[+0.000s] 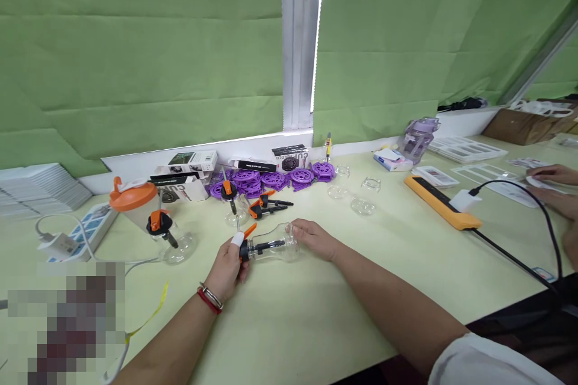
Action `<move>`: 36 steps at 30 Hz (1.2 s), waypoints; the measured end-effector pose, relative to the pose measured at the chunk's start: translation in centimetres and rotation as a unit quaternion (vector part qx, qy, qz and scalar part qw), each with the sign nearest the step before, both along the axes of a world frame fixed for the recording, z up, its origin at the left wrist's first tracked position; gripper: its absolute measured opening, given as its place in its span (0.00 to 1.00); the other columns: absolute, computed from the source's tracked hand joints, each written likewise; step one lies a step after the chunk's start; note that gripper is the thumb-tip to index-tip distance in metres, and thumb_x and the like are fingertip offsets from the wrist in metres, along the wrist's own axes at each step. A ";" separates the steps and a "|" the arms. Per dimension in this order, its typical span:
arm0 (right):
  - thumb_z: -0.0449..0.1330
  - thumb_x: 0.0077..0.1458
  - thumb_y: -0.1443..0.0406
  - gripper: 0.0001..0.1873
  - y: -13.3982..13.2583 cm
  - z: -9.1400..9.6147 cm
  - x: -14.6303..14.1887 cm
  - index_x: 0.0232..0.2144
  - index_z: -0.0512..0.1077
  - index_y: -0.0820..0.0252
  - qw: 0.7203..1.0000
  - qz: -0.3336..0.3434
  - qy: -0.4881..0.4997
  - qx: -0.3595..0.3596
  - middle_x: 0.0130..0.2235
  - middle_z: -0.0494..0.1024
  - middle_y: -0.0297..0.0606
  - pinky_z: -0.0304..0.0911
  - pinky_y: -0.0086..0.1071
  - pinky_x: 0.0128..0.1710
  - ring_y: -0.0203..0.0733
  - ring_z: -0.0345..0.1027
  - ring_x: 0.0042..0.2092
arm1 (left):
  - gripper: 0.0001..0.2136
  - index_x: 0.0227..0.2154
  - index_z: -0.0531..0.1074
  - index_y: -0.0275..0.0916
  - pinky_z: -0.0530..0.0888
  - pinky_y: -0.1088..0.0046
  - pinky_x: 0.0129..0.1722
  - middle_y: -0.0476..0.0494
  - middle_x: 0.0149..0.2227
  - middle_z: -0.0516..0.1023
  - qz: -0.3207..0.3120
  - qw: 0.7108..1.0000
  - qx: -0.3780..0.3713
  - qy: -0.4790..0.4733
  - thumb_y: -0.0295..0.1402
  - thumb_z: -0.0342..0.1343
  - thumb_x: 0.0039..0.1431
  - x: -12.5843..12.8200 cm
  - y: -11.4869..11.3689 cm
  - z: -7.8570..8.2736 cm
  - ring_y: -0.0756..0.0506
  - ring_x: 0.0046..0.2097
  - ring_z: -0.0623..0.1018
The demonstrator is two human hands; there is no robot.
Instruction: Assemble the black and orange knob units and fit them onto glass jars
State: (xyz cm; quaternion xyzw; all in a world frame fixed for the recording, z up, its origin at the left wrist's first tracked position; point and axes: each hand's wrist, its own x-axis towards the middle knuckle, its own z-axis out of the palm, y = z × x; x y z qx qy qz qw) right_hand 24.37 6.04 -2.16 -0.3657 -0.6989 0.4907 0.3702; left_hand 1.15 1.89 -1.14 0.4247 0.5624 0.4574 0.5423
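Observation:
A clear glass bulb-shaped vessel (280, 246) lies on its side on the pale table (316, 325), with a black and orange clamp piece (247, 245) at its neck. My left hand (228, 267) pinches that clamp piece; a white cover sits on one fingertip and a red band is on the wrist. My right hand (316, 237) curls round the vessel's wide end. Another glass vessel with a black and orange clamp (169, 239) stands to the left, and a third (232, 204) stands behind.
Loose orange clamps (266, 204), purple discs (271, 179), small boxes (189, 162) and empty glass cups (363, 201) lie behind. An orange-lidded shaker (133, 201) and power strip (83, 231) are left; an orange power strip (440, 201) with black cable right. Another person's hands (557, 189) are far right.

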 end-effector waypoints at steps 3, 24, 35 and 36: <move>0.46 0.56 0.41 0.31 0.0 0.1 -0.2 0.30 0.74 0.61 0.999 -0.022 -0.025 0.023 0.41 0.70 0.43 0.56 0.41 0.51 0.46 0.63 0.44 | 0.15 0.24 0.61 0.41 0.54 0.78 0.11 0.57 0.13 0.61 -0.009 1.000 0.009 0.015 0.47 0.48 0.55 0.0 -0.1 -0.1 0.53 0.12 0.60; 0.68 0.46 0.59 0.36 -0.3 -0.2 0.4 0.56 0.60 0.50 0.984 0.086 0.138 -0.075 0.56 0.59 0.43 0.60 0.38 0.48 0.41 0.64 0.48 | 0.15 0.23 0.59 0.41 0.55 0.77 0.10 0.56 0.13 0.62 0.029 0.999 -0.014 -0.029 0.47 0.48 0.55 0.0 0.2 0.2 0.53 0.12 0.59; 0.57 0.51 0.44 0.31 0.1 -0.5 0.0 0.47 0.68 0.61 0.994 0.028 0.078 -0.075 0.41 0.72 0.41 0.59 0.40 0.48 0.43 0.66 0.42 | 0.13 0.25 0.61 0.40 0.55 0.78 0.11 0.57 0.13 0.61 0.026 0.999 0.030 0.011 0.44 0.45 0.57 0.3 -0.3 0.1 0.53 0.12 0.59; 0.55 0.52 0.43 0.30 0.1 -0.4 -0.1 0.44 0.70 0.61 0.996 0.024 0.064 -0.057 0.41 0.72 0.42 0.58 0.40 0.48 0.43 0.65 0.43 | 0.13 0.25 0.61 0.40 0.54 0.78 0.11 0.57 0.13 0.61 0.026 0.999 0.032 0.012 0.44 0.45 0.57 0.3 -0.3 0.1 0.53 0.12 0.59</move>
